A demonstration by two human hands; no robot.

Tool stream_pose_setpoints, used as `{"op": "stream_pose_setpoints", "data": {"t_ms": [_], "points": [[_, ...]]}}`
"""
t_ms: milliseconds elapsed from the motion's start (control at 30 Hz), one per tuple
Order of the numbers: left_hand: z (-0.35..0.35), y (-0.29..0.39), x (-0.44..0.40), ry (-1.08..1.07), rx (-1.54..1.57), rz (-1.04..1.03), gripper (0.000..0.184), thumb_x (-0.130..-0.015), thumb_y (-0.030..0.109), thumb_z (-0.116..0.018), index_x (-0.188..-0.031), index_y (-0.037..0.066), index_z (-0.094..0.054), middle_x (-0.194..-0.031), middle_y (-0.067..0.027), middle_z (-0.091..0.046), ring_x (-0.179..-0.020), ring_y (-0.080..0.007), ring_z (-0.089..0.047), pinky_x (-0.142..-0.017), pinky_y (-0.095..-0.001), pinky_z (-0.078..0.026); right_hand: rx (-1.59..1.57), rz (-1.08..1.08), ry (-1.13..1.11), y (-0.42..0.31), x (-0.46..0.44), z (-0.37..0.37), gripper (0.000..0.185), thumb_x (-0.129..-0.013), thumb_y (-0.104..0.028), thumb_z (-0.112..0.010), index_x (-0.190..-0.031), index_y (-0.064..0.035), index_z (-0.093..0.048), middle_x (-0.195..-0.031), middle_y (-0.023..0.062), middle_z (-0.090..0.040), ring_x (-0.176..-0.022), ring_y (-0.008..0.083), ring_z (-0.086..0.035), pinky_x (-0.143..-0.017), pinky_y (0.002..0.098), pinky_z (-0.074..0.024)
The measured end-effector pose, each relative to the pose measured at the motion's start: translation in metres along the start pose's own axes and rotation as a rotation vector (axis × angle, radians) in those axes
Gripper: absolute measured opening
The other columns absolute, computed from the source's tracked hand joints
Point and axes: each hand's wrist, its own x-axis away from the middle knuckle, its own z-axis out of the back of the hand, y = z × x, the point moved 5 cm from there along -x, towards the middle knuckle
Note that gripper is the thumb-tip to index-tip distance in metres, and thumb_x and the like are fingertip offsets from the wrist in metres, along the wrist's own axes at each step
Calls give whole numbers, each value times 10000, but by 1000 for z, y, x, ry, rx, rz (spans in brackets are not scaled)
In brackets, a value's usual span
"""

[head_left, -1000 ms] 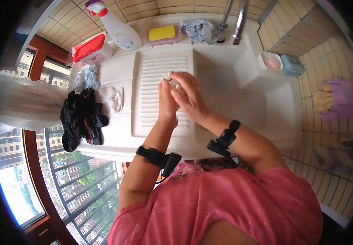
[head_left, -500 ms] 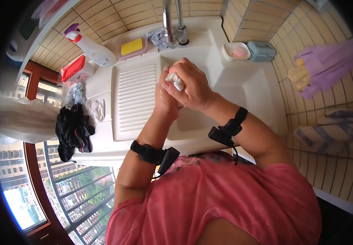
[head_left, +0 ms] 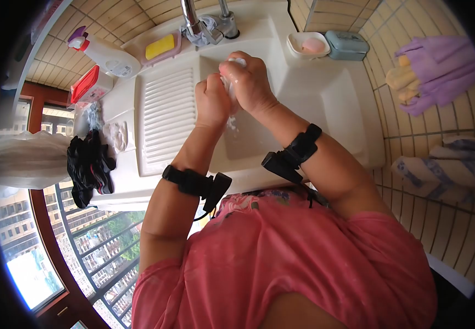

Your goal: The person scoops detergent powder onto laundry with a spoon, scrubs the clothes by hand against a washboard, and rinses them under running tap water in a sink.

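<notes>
Over the basin of the white sink [head_left: 325, 118], both fists are closed on a wet, bunched white cloth [head_left: 228, 83]. My left hand [head_left: 213, 101] grips it beside the ribbed washboard [head_left: 167, 120]. My right hand [head_left: 250, 82] is wrapped round its upper part, and white shows above the fingers. Most of the cloth is hidden, so its exact kind cannot be made out. White suds [head_left: 233, 125] show just below the hands.
A faucet [head_left: 196, 24] stands behind the hands, with a grey rag [head_left: 203, 34] at its base. A yellow sponge [head_left: 160, 47], spray bottle [head_left: 105, 55] and soap dish [head_left: 296, 47] line the back. Black clothing [head_left: 89, 167] and a white cloth piece [head_left: 117, 136] lie left.
My fists have shifted from clasped together to side by side, with the white cloth stretched between them. Suds now show below. The whole view has shifted slightly.
</notes>
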Motion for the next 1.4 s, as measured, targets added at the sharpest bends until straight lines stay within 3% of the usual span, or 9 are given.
{"op": "stream_pose_setpoints", "data": {"t_ms": [33,267,367,467,600,900,1100,1300,1400], "points": [[1,-10,-3,1,-2,2,419,-935,298,-454,-830,-39,-679,-772,-214,-683,-678,-302,-615,-642,-407,-486,-330,-450,-42,20,7,-5,124,-814,-133,-665,-808,-12,-646,-784,61,-605,-647,189,-556,-593,343,-453],[14,-22,-7,-160,-450,-80,604,-1000,539,-436,-968,-8,-691,-816,-240,-673,-741,-323,-650,-667,-443,-516,-603,-882,-105,61,35,-13,279,-940,-344,-641,-912,-68,-675,-827,55,-637,-639,140,-578,-495,319,-447],[18,-1,11,-359,27,294,589,-1005,572,-490,-1165,27,-645,-907,-126,-684,-758,-221,-663,-627,-363,-530,-474,-820,-125,53,25,-2,355,-956,-396,-651,-971,-41,-666,-803,64,-645,-575,141,-601,-456,304,-475],[36,6,16,-454,-8,173,512,-999,512,-586,-1315,111,-546,-1051,-20,-640,-811,-122,-620,-638,-305,-516,-391,-860,-221,65,26,1,494,-948,-519,-645,-1055,-38,-657,-813,71,-651,-551,128,-612,-399,294,-474],[82,2,9,-237,283,229,541,-947,546,-666,-1251,110,-567,-1021,-53,-648,-897,-151,-655,-635,-317,-538,-370,-882,-374,57,30,-13,535,-928,-568,-667,-1035,-44,-656,-852,46,-651,-612,105,-606,-454,281,-475],[228,-33,-1,130,274,364,538,-962,606,-602,-1007,70,-580,-609,17,-440,-433,-79,-375,-375,-250,-269,-593,-949,-530,40,30,-101,544,-952,-641,-579,-993,-101,-626,-702,6,-595,-522,85,-544,-388,234,-360],[299,-95,9,93,-596,358,512,-933,473,-681,-1130,2,-646,-653,-101,-621,-498,-206,-603,-494,-342,-504,20,-796,-704,95,65,-132,455,-973,-499,-624,-1023,-47,-640,-815,18,-615,-629,71,-552,-477,282,-434],[212,-32,32,-98,-753,-621,779,-696,222,-885,-1384,74,-549,-1238,-190,-650,-1164,-344,-604,-982,-436,-491,-130,-794,-725,45,54,-157,428,-959,-462,-668,-1029,-40,-647,-772,-5,-574,-598,74,-506,-489,255,-406],[200,-32,17,-270,-672,-159,707,-738,250,-855,-1329,16,-546,-1127,-171,-693,-1032,-357,-655,-894,-421,-519,-311,-771,-690,16,41,-176,422,-952,-420,-699,-1088,-24,-648,-832,11,-614,-679,81,-564,-538,249,-450]]}}
